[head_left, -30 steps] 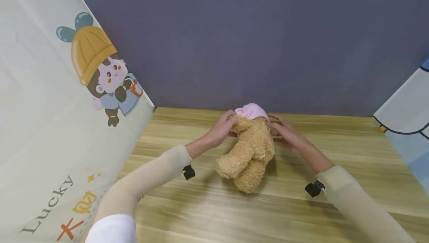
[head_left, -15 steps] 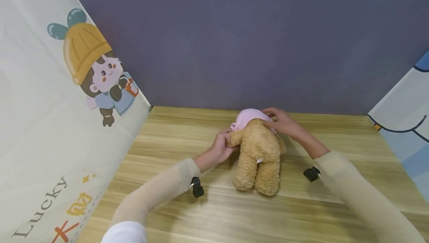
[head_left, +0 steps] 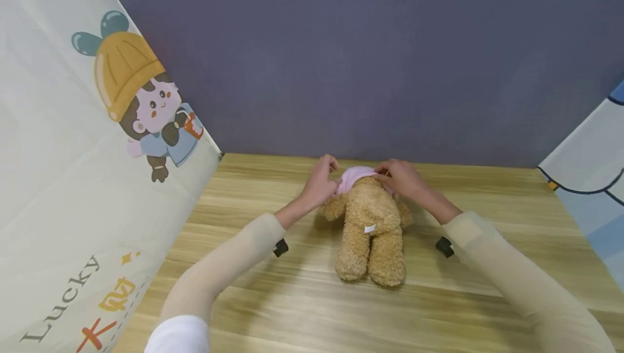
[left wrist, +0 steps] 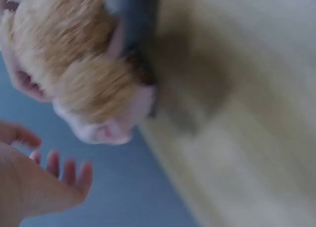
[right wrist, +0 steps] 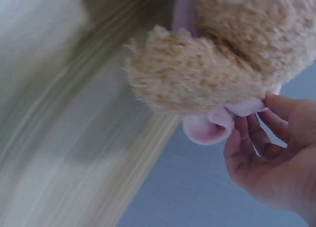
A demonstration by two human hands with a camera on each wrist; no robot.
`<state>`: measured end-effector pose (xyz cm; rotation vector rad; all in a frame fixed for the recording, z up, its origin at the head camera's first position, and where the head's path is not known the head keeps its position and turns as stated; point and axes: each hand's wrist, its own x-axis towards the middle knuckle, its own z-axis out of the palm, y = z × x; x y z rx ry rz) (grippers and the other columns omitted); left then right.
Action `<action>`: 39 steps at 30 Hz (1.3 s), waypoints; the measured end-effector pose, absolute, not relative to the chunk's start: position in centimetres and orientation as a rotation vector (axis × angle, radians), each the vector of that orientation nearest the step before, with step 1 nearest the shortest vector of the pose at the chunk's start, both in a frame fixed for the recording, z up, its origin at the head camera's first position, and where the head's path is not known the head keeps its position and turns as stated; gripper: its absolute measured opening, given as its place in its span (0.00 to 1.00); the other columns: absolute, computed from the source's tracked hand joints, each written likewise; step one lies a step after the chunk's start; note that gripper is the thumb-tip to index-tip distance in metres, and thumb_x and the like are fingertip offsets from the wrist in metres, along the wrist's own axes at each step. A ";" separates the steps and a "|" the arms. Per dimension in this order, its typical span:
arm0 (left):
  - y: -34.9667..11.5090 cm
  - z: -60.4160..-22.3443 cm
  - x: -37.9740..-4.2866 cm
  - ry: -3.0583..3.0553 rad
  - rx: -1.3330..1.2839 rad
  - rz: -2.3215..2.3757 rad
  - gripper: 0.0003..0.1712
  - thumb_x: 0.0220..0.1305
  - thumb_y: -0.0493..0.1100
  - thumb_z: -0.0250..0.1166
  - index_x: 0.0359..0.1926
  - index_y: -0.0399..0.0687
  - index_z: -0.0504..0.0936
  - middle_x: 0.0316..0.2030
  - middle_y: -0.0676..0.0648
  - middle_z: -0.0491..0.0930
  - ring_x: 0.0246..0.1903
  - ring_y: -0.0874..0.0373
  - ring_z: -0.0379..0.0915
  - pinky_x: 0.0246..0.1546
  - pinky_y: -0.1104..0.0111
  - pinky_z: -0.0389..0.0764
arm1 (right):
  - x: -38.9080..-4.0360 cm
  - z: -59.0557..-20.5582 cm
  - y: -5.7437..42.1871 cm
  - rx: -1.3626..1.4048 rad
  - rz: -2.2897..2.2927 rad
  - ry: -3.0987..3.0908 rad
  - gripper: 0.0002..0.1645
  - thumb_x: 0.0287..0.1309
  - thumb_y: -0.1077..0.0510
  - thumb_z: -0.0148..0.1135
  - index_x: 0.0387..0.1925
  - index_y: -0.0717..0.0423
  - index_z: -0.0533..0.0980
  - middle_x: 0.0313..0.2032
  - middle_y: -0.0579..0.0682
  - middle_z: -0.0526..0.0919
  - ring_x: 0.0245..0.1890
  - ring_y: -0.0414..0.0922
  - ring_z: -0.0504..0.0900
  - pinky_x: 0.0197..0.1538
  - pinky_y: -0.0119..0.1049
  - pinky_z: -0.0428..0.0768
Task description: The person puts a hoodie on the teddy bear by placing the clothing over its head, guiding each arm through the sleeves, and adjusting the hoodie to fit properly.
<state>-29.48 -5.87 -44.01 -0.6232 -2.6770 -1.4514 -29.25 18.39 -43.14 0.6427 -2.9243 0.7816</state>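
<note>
Teddy (left wrist: pixel 74 54) blurry & partly off-frame, L wrist cam; face out of sight

Left arm (head_left: pixel 221 263): one, bent at elbow, extended forward. Left hand (head_left: pixel 319 184): one, fingers (left wrist: pixel 69 171) parted, loosely bent, exact pose uncertain through blur. Right arm (head_left: pixel 507 269): one, extended forward, angled inward. Right hand (head_left: pixel 404 182): one, thumb (right wrist: pixel 280 106) and fingers pinched together, remaining fingers curved.
</note>
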 end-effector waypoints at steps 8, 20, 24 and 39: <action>-2.7 -42.7 -31.3 -2.932 -1.013 -0.808 0.12 0.74 0.44 0.62 0.50 0.39 0.81 0.44 0.45 0.79 0.42 0.56 0.76 0.43 0.70 0.80 | -31.0 -42.4 18.5 0.629 0.848 -3.050 0.16 0.74 0.58 0.56 0.47 0.66 0.84 0.30 0.56 0.86 0.20 0.43 0.73 0.26 0.36 0.70; -3.4 -42.0 -33.5 -2.846 -0.424 -2.325 0.12 0.72 0.27 0.49 0.31 0.31 0.75 0.22 0.41 0.69 0.18 0.56 0.56 0.25 0.65 0.60 | -30.8 -42.6 17.3 0.564 0.969 -3.143 0.19 0.79 0.57 0.45 0.54 0.67 0.76 0.31 0.57 0.79 0.23 0.46 0.74 0.30 0.41 0.75; -3.7 -42.2 -34.2 -2.767 -0.235 -2.547 0.15 0.74 0.29 0.49 0.28 0.34 0.75 0.21 0.45 0.67 0.19 0.57 0.56 0.24 0.67 0.59 | -30.6 -43.0 16.8 0.614 0.949 -3.103 0.19 0.79 0.56 0.46 0.53 0.68 0.75 0.31 0.56 0.79 0.24 0.45 0.70 0.32 0.39 0.70; -3.1 -43.1 -32.6 -3.017 -0.985 -1.399 0.09 0.76 0.40 0.57 0.52 0.45 0.68 0.31 0.45 0.74 0.20 0.57 0.66 0.21 0.66 0.69 | -31.0 -43.0 17.5 0.726 0.856 -3.010 0.14 0.75 0.57 0.55 0.44 0.64 0.81 0.27 0.56 0.81 0.18 0.43 0.67 0.30 0.39 0.70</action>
